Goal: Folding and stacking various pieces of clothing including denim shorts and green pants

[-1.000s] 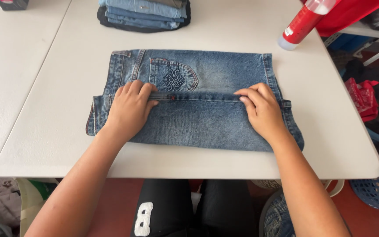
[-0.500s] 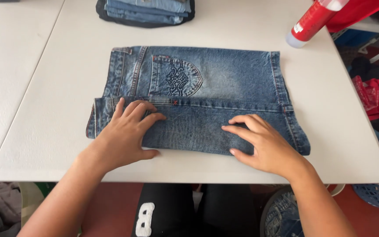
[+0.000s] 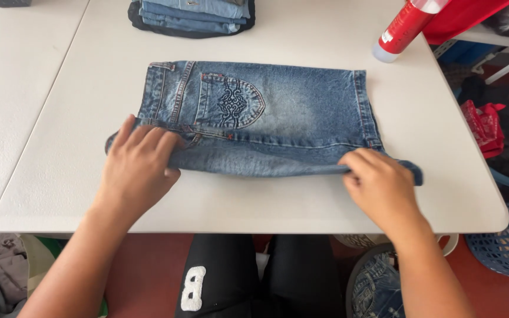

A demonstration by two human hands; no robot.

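Observation:
A pair of folded blue jeans [image 3: 290,112] lies flat on the white table [image 3: 301,200], an embroidered back pocket facing up. My left hand [image 3: 139,171] grips the near folded edge at its left end, fingers curled over the denim. My right hand [image 3: 378,185] pinches the same near edge at its right end. That edge is lifted a little off the table between the two hands.
A stack of folded jeans [image 3: 192,15] sits at the table's far edge. A red and white spray bottle [image 3: 402,29] lies at the far right. A second white table [image 3: 13,88] adjoins on the left. A blue basket [image 3: 505,247] and clothes stand on the floor at right.
Both hands slid from the middle fold down to the near edge and closed on it. The near edge now rises slightly off the table.

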